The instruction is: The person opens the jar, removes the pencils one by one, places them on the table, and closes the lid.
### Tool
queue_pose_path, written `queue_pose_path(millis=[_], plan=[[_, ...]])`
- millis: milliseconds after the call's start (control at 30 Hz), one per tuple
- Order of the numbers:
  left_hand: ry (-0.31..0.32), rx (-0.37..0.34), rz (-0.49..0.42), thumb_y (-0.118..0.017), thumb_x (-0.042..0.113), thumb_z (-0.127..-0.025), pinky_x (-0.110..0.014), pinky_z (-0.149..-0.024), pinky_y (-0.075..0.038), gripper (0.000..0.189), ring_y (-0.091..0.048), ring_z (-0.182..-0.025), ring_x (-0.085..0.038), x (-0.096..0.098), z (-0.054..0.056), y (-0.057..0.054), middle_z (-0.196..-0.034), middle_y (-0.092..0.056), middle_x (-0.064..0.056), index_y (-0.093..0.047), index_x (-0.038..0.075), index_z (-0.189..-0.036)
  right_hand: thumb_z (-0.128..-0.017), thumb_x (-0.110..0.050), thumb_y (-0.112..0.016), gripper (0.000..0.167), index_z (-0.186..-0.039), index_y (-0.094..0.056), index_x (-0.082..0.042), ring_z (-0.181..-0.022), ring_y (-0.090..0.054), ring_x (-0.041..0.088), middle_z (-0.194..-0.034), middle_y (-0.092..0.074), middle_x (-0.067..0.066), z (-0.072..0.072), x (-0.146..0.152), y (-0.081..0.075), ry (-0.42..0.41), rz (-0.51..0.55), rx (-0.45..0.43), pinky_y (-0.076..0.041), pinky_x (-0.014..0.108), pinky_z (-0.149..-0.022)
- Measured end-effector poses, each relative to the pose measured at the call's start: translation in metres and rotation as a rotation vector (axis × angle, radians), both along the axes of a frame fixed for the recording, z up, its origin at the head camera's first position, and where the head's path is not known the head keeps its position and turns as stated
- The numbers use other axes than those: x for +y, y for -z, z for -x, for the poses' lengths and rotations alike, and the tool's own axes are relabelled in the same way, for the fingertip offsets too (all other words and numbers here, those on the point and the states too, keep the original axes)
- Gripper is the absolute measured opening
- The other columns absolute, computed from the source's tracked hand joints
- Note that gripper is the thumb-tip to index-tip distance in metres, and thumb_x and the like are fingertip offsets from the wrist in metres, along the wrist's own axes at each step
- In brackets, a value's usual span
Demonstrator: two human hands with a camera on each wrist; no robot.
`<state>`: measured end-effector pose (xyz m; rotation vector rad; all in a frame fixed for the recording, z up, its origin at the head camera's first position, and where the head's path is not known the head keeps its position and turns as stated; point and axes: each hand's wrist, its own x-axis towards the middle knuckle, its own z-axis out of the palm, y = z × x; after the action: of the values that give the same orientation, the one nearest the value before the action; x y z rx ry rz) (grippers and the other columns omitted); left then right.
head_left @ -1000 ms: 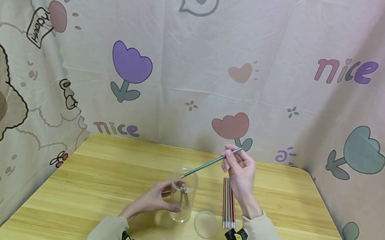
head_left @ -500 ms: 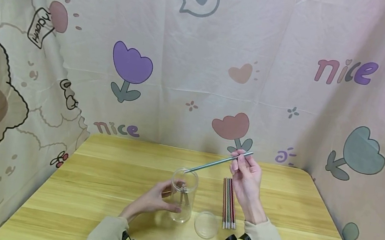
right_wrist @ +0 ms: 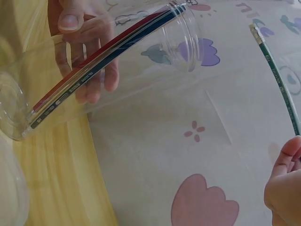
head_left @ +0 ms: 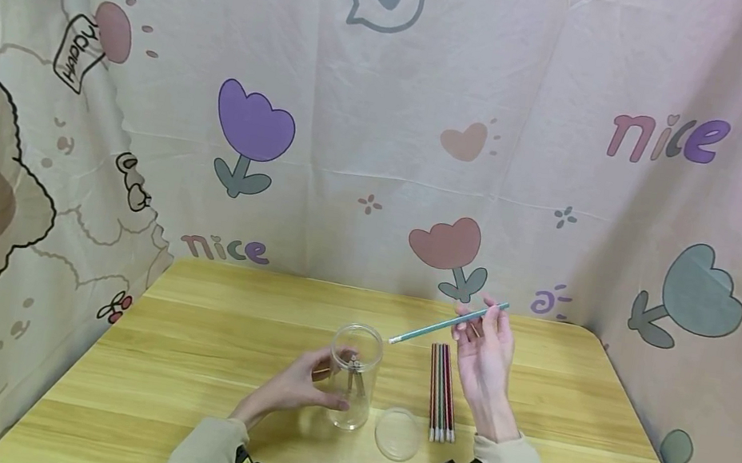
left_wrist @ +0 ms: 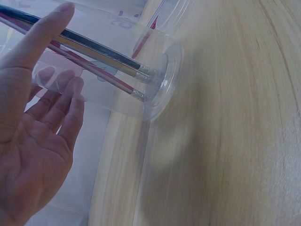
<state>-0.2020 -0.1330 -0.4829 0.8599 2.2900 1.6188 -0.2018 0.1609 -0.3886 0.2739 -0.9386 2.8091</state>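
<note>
My left hand point(head_left: 291, 385) holds a clear plastic jar point(head_left: 362, 402), thumb on one side and fingers on the other. The jar stands on the table with its mouth uncovered. Several pencils lean inside it, among them a red one point(right_wrist: 108, 48) and a dark blue one point(right_wrist: 77, 84); the left wrist view shows their metal-banded ends at the jar's bottom. My right hand point(head_left: 485, 359) pinches a green pencil point(head_left: 432, 329) near its far end, above the table. The white eraser end slants down to the left, just right of the jar's rim and apart from it.
A round clear lid point(head_left: 397, 434) lies right of the jar. Beyond it is a row of several pencils point(head_left: 442, 393), eraser ends toward me. The wooden table point(head_left: 180, 331) meets a printed cloth point(head_left: 362, 101) at the back and sides.
My right hand has moved right with the green pencil. Its eraser end has gone from the jar's mouth to outside the rim. My left hand and the jar have stayed put.
</note>
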Motion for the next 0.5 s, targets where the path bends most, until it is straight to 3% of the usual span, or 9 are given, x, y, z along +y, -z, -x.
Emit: queue_pose_path(millis=[233,367,500], plan=[[-0.005,-0.008,0.008,-0.084,0.019,-0.081,-0.061,-0.120,-0.035,0.075,-0.047,-0.140,-0.043,0.000,0.001,0.001,-0.144,-0.057,-0.016,-0.048,0.011,-0.146,-0.106,-0.006,-0.043,0.022,-0.127,-0.050,-0.009,-0.078,-0.060,0.009,-0.091,-0.070,0.003,-0.003,0.012,0.013,-0.081,-0.035,-0.028,-0.053,0.016,-0.068],[-0.011,-0.010,0.010,-0.084,0.019,-0.080,-0.060,-0.120,-0.035,0.076,-0.047,-0.140,-0.042,0.000,0.001,0.002,-0.145,-0.056,-0.016,-0.047,0.010,-0.146,-0.106,-0.002,-0.041,0.026,-0.118,-0.064,-0.004,-0.080,-0.058,0.007,-0.096,-0.067,0.001,-0.004,0.020,0.024,-0.114,-0.065,-0.018,-0.051,0.014,-0.071],[-0.021,-0.009,0.015,-0.085,0.019,-0.080,-0.059,-0.120,-0.036,0.078,-0.048,-0.140,-0.041,0.000,0.001,0.001,-0.146,-0.056,-0.017,-0.047,0.008,-0.146,-0.107,-0.006,-0.042,0.029,-0.109,-0.070,-0.006,-0.076,-0.059,0.006,-0.094,-0.068,0.001,-0.005,0.029,0.038,-0.132,-0.043,-0.070,-0.052,0.014,-0.069]])
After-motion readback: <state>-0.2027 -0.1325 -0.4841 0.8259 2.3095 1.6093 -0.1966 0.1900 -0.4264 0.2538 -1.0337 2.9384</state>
